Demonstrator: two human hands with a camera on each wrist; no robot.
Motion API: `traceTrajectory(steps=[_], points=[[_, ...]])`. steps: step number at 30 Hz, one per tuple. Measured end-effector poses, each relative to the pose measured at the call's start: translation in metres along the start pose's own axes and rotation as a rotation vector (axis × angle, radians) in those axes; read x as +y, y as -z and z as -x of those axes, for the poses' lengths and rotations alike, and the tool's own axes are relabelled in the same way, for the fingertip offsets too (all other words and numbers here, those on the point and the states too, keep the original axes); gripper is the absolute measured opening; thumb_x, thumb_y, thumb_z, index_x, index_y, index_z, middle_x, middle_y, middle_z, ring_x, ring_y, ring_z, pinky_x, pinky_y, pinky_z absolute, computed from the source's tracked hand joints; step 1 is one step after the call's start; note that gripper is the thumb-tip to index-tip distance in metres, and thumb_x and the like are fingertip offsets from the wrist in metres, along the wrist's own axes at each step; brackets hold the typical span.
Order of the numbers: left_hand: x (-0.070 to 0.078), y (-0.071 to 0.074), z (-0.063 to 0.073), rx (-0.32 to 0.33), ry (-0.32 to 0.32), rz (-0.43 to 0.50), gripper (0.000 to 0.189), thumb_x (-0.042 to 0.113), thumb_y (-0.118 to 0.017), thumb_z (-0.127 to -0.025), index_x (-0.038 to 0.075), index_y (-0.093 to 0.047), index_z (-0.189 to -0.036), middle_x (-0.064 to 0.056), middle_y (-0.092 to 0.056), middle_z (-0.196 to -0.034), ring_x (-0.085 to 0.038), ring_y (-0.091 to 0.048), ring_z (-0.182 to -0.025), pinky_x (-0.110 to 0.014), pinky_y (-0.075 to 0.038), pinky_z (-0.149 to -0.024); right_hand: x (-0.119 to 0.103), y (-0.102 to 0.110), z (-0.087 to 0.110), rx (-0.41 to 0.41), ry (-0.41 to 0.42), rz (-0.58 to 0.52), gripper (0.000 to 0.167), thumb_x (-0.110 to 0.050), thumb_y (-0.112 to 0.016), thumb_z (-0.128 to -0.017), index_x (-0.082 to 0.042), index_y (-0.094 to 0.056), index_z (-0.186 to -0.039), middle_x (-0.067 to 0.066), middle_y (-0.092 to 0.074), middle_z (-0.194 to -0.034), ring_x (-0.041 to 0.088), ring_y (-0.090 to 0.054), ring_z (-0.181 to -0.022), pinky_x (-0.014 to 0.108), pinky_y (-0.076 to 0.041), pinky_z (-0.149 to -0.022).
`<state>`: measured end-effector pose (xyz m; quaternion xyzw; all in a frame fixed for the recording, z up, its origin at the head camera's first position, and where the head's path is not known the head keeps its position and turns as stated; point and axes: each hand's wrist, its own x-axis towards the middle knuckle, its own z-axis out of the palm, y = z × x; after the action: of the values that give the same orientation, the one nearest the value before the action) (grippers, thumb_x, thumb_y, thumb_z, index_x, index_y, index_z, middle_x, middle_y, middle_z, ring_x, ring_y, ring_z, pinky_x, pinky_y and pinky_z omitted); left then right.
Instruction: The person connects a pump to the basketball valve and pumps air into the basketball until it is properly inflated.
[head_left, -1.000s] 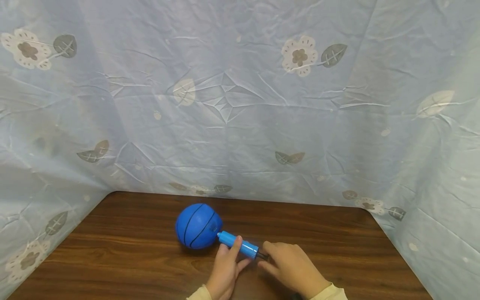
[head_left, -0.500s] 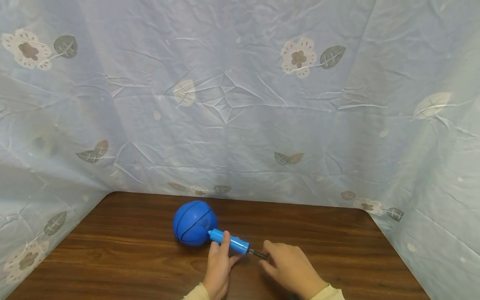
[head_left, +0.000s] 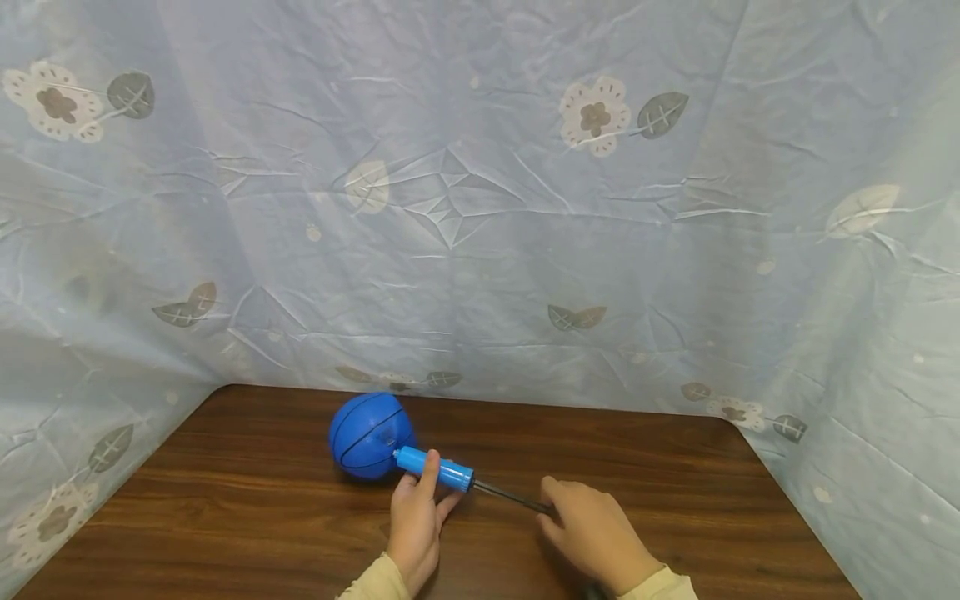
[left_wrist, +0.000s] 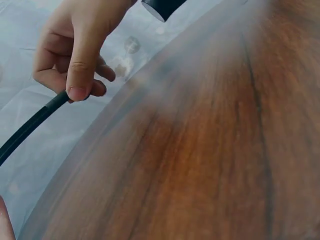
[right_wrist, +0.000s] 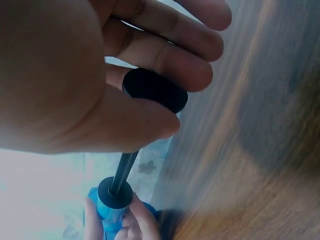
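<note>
In the head view a small blue basketball sits on the table, dented around the spot that a blue hand pump meets. My left hand grips the pump's barrel, thumb across its top. Its black rod is drawn well out toward the right. My right hand holds the end of that rod. Seen from the right wrist, the thumb and fingers pinch a round black handle, and the barrel lies beyond. The left wrist view shows the right hand pinching the rod's end.
A dark brown wood-grain table carries everything. Pale blue-grey flowered cloth hangs behind it and along both sides. At the right wrist a dark device shows at the top of the left wrist view.
My left hand has moved left and slightly away with the pump barrel, and the ball has shifted the same way. More rod now shows; the right hand has edged slightly right.
</note>
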<state>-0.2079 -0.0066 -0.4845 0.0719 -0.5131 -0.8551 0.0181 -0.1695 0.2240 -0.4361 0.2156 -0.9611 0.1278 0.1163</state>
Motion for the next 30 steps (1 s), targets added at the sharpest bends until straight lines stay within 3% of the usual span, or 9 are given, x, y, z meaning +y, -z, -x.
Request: traceTrajectory(steps=[6,12,17,25,30], points=[[-0.003,-0.001,0.005,-0.071,0.052,0.020,0.071,0.049,-0.057,-0.104,-0.007,-0.036,-0.141,-0.021,-0.055,-0.141,-0.019,-0.061,-0.122,-0.046,-0.051,-0.107,0.001,0.002,-0.001,0.011,0.043,0.017,0.028,-0.025,-0.085,-0.086,-0.019,-0.058,-0.086,-0.013,-0.058,-0.071,0.001,-0.041,-0.058,0.021,-0.038,-0.048],[-0.008,-0.007,0.013,-0.143,0.097,0.002,0.068,0.047,-0.052,-0.107,-0.008,-0.031,-0.143,-0.025,-0.052,-0.145,-0.027,-0.057,-0.131,-0.049,-0.048,-0.109,0.000,0.002,-0.003,0.010,0.095,-0.019,0.025,-0.028,-0.085,-0.086,-0.020,-0.061,-0.087,-0.014,-0.061,-0.074,-0.003,-0.049,-0.061,0.020,-0.043,-0.051],[-0.012,-0.014,0.020,-0.186,0.106,-0.006,0.063,0.043,-0.051,-0.109,-0.008,-0.032,-0.141,-0.024,-0.053,-0.143,-0.030,-0.057,-0.132,-0.048,-0.049,-0.108,0.000,-0.001,-0.005,0.020,0.127,-0.023,0.024,-0.031,-0.084,-0.087,-0.019,-0.064,-0.091,-0.013,-0.063,-0.077,-0.004,-0.053,-0.065,0.018,-0.047,-0.054],[-0.015,-0.020,0.028,-0.280,0.130,-0.015,0.061,0.039,-0.054,-0.109,-0.010,-0.033,-0.140,-0.024,-0.051,-0.142,-0.024,-0.060,-0.126,-0.044,-0.052,-0.106,-0.003,-0.003,-0.007,0.009,0.130,-0.075,0.024,-0.031,-0.083,-0.088,-0.020,-0.062,-0.092,-0.016,-0.058,-0.077,-0.006,-0.045,-0.064,0.016,-0.045,-0.054],[-0.015,-0.021,0.027,-0.277,0.107,-0.017,0.059,0.038,-0.055,-0.108,-0.009,-0.036,-0.138,-0.021,-0.054,-0.138,-0.021,-0.061,-0.122,-0.043,-0.053,-0.104,-0.004,-0.003,-0.008,-0.001,0.119,-0.075,0.023,-0.032,-0.083,-0.088,-0.021,-0.063,-0.094,-0.017,-0.059,-0.078,-0.006,-0.047,-0.065,0.016,-0.046,-0.055]])
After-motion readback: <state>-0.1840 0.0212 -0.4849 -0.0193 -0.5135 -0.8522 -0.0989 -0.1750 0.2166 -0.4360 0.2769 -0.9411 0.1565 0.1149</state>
